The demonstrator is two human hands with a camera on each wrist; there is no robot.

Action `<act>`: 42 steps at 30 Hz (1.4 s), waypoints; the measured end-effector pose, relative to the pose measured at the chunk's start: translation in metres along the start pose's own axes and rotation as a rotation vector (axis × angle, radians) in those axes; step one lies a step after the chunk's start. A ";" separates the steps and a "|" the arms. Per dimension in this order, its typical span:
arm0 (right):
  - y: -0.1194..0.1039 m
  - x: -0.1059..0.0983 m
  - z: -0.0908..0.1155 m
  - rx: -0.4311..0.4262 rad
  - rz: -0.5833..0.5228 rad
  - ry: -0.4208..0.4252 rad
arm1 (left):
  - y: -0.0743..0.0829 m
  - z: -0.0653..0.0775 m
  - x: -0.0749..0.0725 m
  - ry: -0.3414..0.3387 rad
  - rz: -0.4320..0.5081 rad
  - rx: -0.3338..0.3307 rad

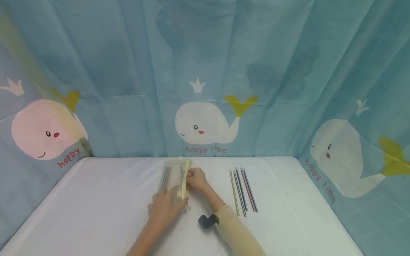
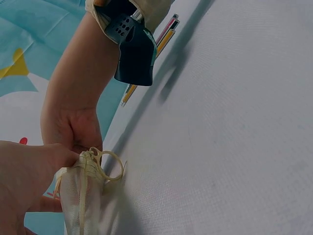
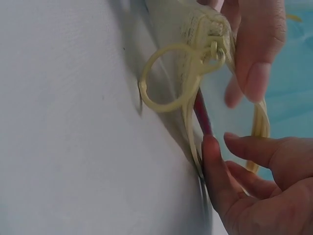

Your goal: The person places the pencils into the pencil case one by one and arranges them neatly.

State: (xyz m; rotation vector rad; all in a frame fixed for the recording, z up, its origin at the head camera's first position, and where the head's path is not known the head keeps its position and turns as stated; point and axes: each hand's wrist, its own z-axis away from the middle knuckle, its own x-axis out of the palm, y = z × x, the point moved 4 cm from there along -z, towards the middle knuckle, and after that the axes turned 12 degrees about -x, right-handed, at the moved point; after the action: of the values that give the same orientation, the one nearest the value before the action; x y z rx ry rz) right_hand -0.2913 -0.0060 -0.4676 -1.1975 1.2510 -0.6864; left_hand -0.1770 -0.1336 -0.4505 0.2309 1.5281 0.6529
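A see-through pencil case (image 1: 174, 170) with a pale yellow zipper edge (image 1: 184, 181) lies in front of me, with several pencils (image 1: 166, 176) showing through it. My left hand (image 1: 164, 204) spreads over its near end; in the left wrist view the thumb and fingers of the left hand (image 2: 29, 181) pinch the case's end beside the zipper pull ring (image 3: 166, 78). At the unzipped mouth is my right hand (image 1: 196, 179). Close up, a reddish pencil (image 3: 202, 115) runs out of the mouth to the fingertip of the right hand (image 3: 264, 181), thumb alongside.
Several loose pencils (image 1: 241, 190), gold, dark and pink, lie side by side on the white table (image 1: 288, 213) to the right. A black wrist camera (image 1: 206, 221) sits at the right sleeve (image 1: 235, 227). A blue curtain (image 1: 128, 124) with whales hangs behind the table.
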 end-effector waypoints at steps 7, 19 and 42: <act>0.002 -0.005 0.002 -0.029 0.063 -0.009 | 0.000 0.000 0.000 -0.003 -0.003 0.002; 0.003 -0.028 0.016 -0.057 0.045 0.000 | 0.000 0.001 0.001 -0.010 -0.002 0.003; 0.006 -0.079 0.042 -0.079 0.113 0.095 | 0.000 -0.001 0.004 -0.010 -0.006 -0.023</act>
State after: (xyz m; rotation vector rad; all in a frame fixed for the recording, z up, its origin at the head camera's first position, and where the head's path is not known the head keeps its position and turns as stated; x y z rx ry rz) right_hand -0.2716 0.0800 -0.4513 -1.1600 1.4255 -0.6217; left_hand -0.1783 -0.1322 -0.4538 0.2121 1.5101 0.6636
